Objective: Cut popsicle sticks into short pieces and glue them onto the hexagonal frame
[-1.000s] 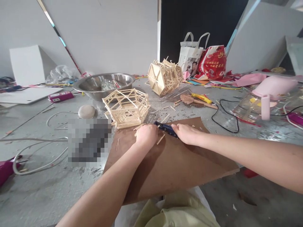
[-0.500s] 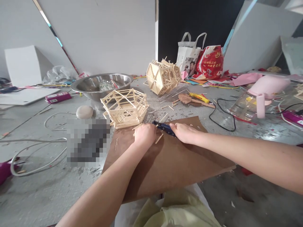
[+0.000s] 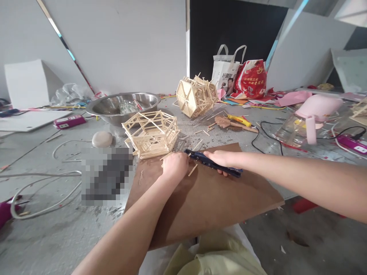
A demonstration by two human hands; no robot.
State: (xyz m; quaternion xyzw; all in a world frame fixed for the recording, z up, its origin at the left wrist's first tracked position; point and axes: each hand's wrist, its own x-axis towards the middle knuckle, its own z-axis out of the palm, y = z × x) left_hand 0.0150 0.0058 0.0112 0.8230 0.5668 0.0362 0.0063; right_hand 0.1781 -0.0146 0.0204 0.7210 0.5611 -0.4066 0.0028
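Note:
My left hand [image 3: 174,166] rests curled, knuckles up, on a brown board [image 3: 206,198], pressing on thin wooden sticks that poke out at its far side; what its fingers pinch is hidden. My right hand [image 3: 222,159] grips a dark blue hand cutter [image 3: 213,164], whose jaws point left toward my left hand. A loose stick [image 3: 193,169] lies on the board between the hands. Just beyond my left hand stands a hexagonal stick frame [image 3: 150,133].
A second stick model [image 3: 196,95] lies tipped over behind. A steel bowl [image 3: 123,105], a pale round stone [image 3: 102,139], white cable [image 3: 43,191], a pink-lidded jug [image 3: 312,116], a yellow tool [image 3: 240,120], bags [image 3: 241,74] and scattered sticks crowd the grey table.
My right wrist has turned, so the blue cutter's handle now shows below my hand. The view shifted slightly. My left hand stays in place.

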